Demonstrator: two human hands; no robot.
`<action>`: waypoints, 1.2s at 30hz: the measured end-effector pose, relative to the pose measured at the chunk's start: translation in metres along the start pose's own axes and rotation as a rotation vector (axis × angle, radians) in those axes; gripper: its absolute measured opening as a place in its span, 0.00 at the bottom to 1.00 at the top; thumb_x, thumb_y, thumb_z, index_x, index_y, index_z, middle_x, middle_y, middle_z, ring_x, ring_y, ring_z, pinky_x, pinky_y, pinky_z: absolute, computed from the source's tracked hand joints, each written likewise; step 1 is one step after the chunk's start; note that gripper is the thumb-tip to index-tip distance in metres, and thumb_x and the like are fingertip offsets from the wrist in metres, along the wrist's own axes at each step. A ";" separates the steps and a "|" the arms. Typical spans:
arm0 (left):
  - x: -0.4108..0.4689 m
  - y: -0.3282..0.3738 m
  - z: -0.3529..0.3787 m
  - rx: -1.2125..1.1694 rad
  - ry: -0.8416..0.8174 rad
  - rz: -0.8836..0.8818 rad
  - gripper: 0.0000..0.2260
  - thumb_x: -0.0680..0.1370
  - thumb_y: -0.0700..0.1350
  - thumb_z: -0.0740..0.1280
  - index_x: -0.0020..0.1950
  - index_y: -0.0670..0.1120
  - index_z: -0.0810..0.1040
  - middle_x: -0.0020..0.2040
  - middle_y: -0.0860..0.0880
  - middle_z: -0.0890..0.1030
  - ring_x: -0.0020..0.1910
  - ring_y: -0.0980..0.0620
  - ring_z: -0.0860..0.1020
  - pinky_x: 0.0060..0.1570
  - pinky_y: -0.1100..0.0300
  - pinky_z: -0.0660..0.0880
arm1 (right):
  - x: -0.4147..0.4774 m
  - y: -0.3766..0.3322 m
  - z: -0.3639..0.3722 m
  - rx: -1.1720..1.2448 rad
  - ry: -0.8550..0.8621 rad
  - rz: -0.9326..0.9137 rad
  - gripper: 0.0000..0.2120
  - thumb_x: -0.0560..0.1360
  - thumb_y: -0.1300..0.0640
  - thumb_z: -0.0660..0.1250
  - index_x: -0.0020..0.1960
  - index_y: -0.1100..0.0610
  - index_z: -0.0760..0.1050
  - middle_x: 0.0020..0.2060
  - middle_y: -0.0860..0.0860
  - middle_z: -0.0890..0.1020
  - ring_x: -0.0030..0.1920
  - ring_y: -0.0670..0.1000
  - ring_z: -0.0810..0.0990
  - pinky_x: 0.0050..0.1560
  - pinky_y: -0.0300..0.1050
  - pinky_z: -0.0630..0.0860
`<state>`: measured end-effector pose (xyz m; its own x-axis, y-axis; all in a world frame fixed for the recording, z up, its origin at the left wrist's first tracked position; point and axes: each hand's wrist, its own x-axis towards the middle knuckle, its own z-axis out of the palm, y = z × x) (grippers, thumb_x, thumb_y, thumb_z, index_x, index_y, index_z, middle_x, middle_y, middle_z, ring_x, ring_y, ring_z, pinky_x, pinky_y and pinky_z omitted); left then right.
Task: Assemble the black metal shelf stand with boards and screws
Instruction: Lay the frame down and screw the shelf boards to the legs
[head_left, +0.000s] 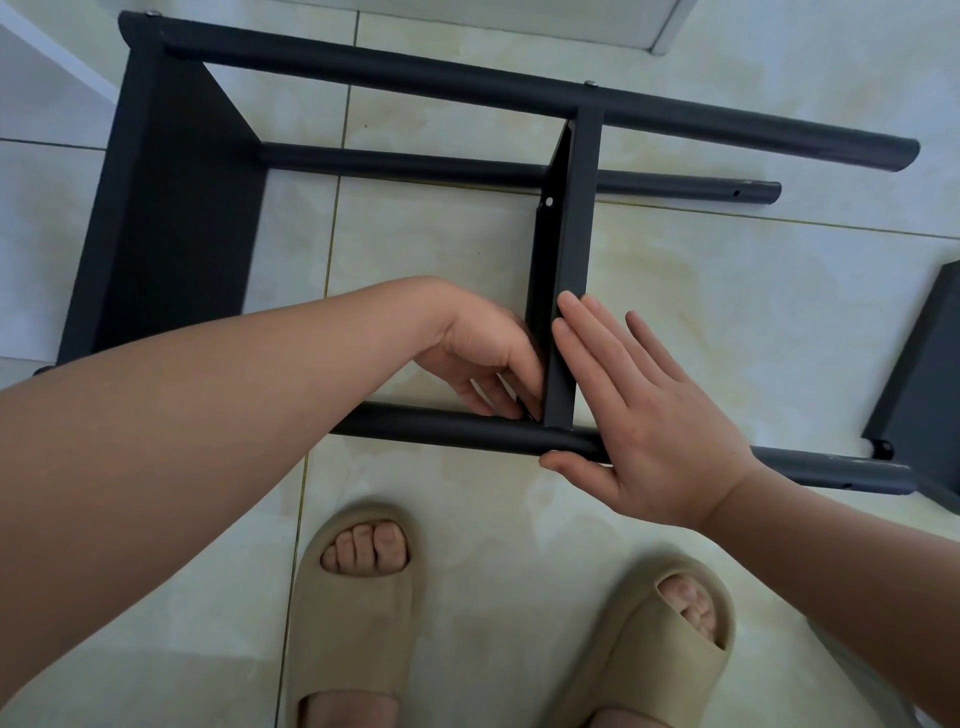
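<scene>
1. The stand (363, 67) lies on its side on the floor tiles (441, 249), filling the upper half of my view from 9 to 2 o'clock, with its tubes running left to right.
2. The end board (171, 208) stands on edge at 10 o'clock. The middle board (569, 260) sits just toward 1 o'clock of centre and spans from the far tube (727, 122) down to the near tube (441, 431).
3. The left hand (478, 353) is at dead centre, on the 9 o'clock side of the middle board. Its fingers curl down into the corner where that board meets the near tube. Something small and dark shows at the fingertips, but I cannot tell whether the hand is pinching anything.
4. The right hand (649, 415), toward 4 o'clock, grasps nothing. Its straight fingers lie flat against the 3 o'clock face of the middle board, and the thumb rests on the near tube.
5. Two screw heads show on the far tube, one at 11 o'clock (150, 13) and one above the middle board (589, 83).
6. A spare board (919, 384) lies at the 3 o'clock edge, apart from both hands.
7. Two slippers sit at 6 (353, 613) and 5 o'clock (660, 639).
</scene>
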<state>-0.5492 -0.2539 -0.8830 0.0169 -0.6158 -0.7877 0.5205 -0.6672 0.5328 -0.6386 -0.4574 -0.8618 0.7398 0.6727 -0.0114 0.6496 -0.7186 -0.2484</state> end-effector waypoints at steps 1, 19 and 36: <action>0.000 0.000 0.000 0.005 0.003 -0.007 0.07 0.79 0.42 0.68 0.54 0.48 0.84 0.55 0.49 0.85 0.53 0.51 0.83 0.60 0.54 0.76 | 0.000 0.000 0.000 -0.001 -0.002 0.001 0.43 0.80 0.34 0.55 0.80 0.67 0.56 0.81 0.61 0.55 0.81 0.60 0.53 0.76 0.65 0.59; 0.000 0.003 0.006 0.006 0.052 0.032 0.06 0.78 0.36 0.68 0.50 0.45 0.82 0.44 0.48 0.82 0.46 0.51 0.79 0.55 0.57 0.75 | 0.000 -0.001 -0.001 -0.025 -0.020 -0.003 0.43 0.80 0.33 0.54 0.80 0.66 0.55 0.81 0.60 0.54 0.81 0.59 0.53 0.77 0.64 0.58; -0.095 -0.007 0.077 0.676 0.513 -0.147 0.18 0.76 0.47 0.73 0.64 0.52 0.75 0.55 0.48 0.80 0.52 0.47 0.78 0.53 0.55 0.76 | 0.009 -0.029 -0.055 0.027 -0.492 0.258 0.45 0.75 0.27 0.43 0.82 0.51 0.37 0.80 0.44 0.33 0.81 0.46 0.40 0.81 0.53 0.44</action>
<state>-0.6204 -0.2232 -0.7882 0.4581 -0.3468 -0.8185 -0.0699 -0.9320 0.3557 -0.6416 -0.4404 -0.8013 0.7010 0.4834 -0.5243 0.4486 -0.8704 -0.2029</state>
